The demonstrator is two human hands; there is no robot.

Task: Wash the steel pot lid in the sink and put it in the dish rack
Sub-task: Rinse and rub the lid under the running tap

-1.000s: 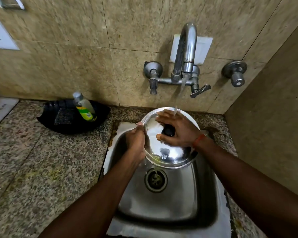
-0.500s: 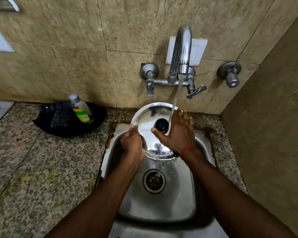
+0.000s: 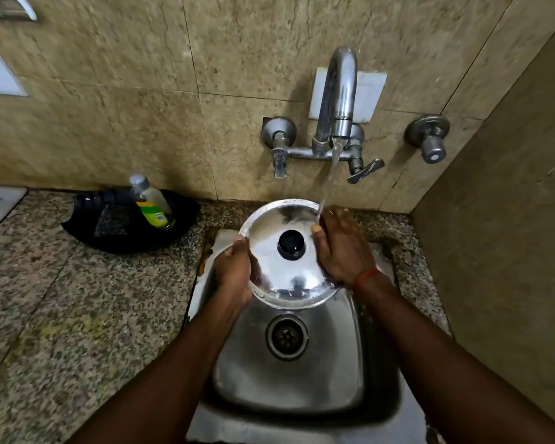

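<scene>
The round steel pot lid point(image 3: 279, 270) with a black knob point(image 3: 291, 244) is held tilted over the steel sink point(image 3: 343, 363), top side facing me. My left hand point(image 3: 233, 272) grips its left rim. My right hand point(image 3: 342, 246) lies flat with straight fingers on the lid's right side. Water runs from the wall tap point(image 3: 338, 100) onto the lid's upper right edge beside my right fingers. No dish rack is in view.
A black tray point(image 3: 116, 232) holding a bottle of dish soap point(image 3: 151, 203) sits on the granite counter point(image 3: 61, 315) left of the sink. Two tap valves point(image 3: 279, 145) point(image 3: 430, 139) project from the tiled wall. A side wall closes the right.
My right hand has come off the knob and slid to the lid's right side. The knob is now uncovered. The lid has risen a little toward the tap.
</scene>
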